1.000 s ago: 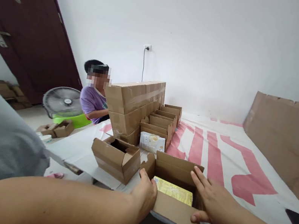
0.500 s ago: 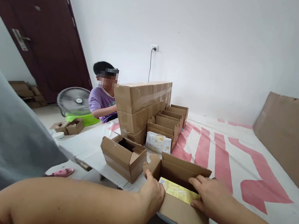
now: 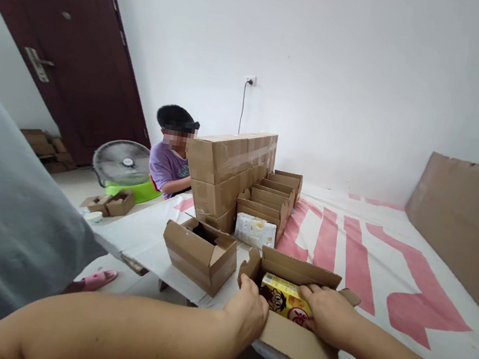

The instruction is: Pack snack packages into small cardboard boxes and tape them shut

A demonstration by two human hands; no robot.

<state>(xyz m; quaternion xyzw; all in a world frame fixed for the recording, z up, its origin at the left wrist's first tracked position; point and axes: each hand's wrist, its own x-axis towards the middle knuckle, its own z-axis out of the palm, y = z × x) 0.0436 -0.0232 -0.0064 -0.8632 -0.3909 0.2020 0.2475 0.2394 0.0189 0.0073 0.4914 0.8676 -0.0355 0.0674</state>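
An open cardboard box (image 3: 299, 344) sits at the table's near edge with its flaps folded out. My left hand (image 3: 248, 313) grips the box's left near corner, fingers closed along its side. Inside the box lies a yellow printed package (image 3: 286, 298), a cartoon face and a red round mark on its upturned side. My right hand (image 3: 325, 310) reaches over the box and has its fingers closed on the package's right end, hiding that end. Just left stands another open cardboard box (image 3: 196, 258), its inside dark.
Sealed cartons (image 3: 215, 184) are stacked behind, beside a row of open boxes (image 3: 268, 199); a white package (image 3: 255, 231) stands in front. A person in a purple top (image 3: 171, 165) sits beyond. A fan (image 3: 125, 163) and a large cardboard sheet (image 3: 466, 223) flank the table.
The yellow package has tipped so its printed cartoon side now shows. My right hand has shifted slightly with it, while my left hand stays at the box's corner.
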